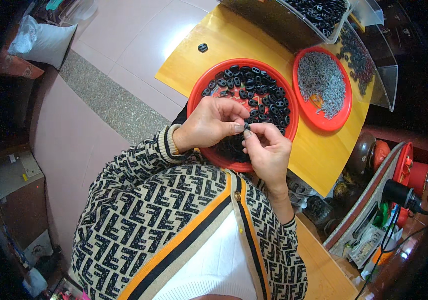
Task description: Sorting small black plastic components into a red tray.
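Note:
Over a round red tray (201, 75) full of small black oval pieces (274, 107) with two holes each, my hands meet at the fingertips. My left hand (211, 122) comes in from the left, its thumb and forefinger pinching a small black piece (247, 127). On the right side, my right hand (269, 150) grips the same piece between thumb and forefinger. Fingertips cover most of it, so its exact shape is hidden. Black pieces also lie heaped below the hands, in the near part of the tray.
Right of the tray, a red oval plate (341, 121) bears a pile of small grey metal parts (319, 80). A clear bin (299, 22) of black pieces stands behind. One loose black piece (202, 47) lies on the yellow board (184, 70). Jars and cables crowd the right.

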`<action>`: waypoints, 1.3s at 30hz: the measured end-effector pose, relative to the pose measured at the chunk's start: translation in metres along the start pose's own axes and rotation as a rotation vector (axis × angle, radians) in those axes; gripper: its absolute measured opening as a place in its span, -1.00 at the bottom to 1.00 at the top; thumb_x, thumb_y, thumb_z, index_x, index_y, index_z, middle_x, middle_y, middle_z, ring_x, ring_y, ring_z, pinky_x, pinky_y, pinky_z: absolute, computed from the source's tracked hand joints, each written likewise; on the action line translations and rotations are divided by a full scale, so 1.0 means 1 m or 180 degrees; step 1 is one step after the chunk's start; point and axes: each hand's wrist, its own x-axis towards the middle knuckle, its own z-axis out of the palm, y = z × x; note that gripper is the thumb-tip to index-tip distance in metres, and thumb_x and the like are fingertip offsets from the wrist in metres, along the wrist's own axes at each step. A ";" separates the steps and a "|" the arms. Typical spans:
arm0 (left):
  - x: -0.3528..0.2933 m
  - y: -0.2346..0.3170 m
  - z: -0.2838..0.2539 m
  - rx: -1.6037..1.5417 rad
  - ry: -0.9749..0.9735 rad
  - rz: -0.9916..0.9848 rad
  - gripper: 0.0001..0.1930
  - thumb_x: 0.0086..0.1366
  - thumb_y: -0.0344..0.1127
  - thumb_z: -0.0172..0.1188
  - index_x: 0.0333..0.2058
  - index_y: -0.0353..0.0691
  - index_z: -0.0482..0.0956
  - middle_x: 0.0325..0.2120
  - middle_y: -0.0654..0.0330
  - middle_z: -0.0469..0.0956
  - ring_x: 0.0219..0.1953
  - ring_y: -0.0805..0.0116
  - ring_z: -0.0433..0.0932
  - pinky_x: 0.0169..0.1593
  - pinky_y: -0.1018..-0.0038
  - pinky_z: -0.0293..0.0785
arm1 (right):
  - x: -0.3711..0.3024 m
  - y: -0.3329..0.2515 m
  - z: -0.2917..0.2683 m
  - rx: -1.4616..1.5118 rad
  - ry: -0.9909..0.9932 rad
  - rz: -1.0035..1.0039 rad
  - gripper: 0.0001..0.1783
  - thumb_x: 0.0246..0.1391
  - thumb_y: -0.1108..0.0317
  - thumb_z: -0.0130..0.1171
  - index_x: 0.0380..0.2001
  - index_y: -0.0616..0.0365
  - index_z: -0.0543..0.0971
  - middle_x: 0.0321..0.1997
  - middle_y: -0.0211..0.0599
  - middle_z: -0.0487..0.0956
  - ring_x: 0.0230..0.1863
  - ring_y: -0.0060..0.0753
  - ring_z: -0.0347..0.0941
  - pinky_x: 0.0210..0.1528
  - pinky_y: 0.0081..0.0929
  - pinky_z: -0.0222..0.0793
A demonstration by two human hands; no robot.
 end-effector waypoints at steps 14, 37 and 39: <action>0.002 0.006 -0.009 0.0222 -0.0301 0.0180 -0.61 0.00 -0.57 0.16 -0.13 -0.38 0.38 -0.41 0.26 0.45 -0.33 0.56 0.42 -0.22 0.64 0.38 | -0.002 0.000 -0.009 0.0373 -0.0085 0.0260 -0.89 -0.06 0.57 0.06 -0.39 0.28 0.44 -0.51 -0.41 0.47 -0.54 -0.69 0.41 -0.54 -0.76 0.38; 0.014 0.007 -0.044 0.4243 0.0433 0.1839 -0.82 -0.15 -0.45 0.21 -0.46 -0.24 0.52 -0.54 0.18 0.39 -0.43 0.20 0.36 -0.32 0.34 0.28 | 0.000 0.002 -0.024 0.0656 0.0086 0.0400 -0.90 -0.04 0.58 0.05 -0.38 0.30 0.42 -0.51 -0.39 0.45 -0.55 -0.67 0.40 -0.55 -0.73 0.39; 0.018 0.007 -0.042 0.4250 0.0389 0.1826 -0.81 -0.16 -0.43 0.22 -0.47 -0.24 0.52 -0.53 0.19 0.39 -0.43 0.20 0.36 -0.32 0.34 0.27 | -0.001 0.001 -0.025 0.0640 0.0091 0.0406 -0.90 -0.04 0.57 0.05 -0.38 0.30 0.42 -0.51 -0.39 0.45 -0.55 -0.67 0.40 -0.55 -0.73 0.39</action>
